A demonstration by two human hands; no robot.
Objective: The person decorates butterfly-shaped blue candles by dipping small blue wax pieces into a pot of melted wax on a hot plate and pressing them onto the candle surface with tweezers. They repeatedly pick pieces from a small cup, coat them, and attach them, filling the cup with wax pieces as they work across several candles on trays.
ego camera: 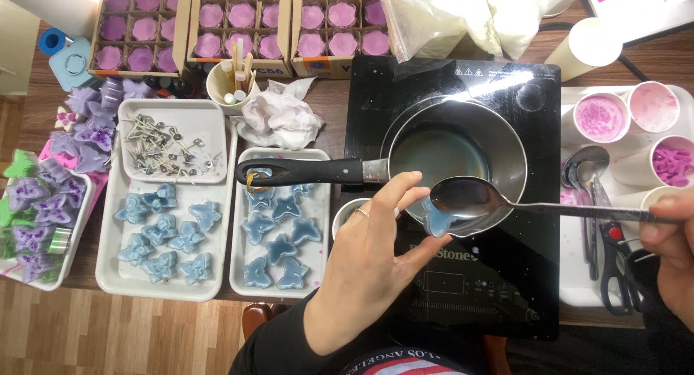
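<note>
My left hand (372,248) pinches a small blue wax butterfly (436,222) between thumb and fingers, right beside the bowl of a large metal spoon (470,200). My right hand (669,248) grips the spoon's handle at the right edge. The spoon hovers over the near rim of a steel saucepan (506,140) with pale liquid inside. The pan sits on a black induction hob (506,288); its black handle (303,172) points left.
Two white trays (108,274) (238,281) hold several blue wax butterflies; another tray (210,115) holds metal wick tabs. Purple wax shapes (79,133) lie at left. Boxes of pink-filled moulds (246,17) line the back. Cups of pink wax (600,118), spoons and scissors (614,266) sit at right.
</note>
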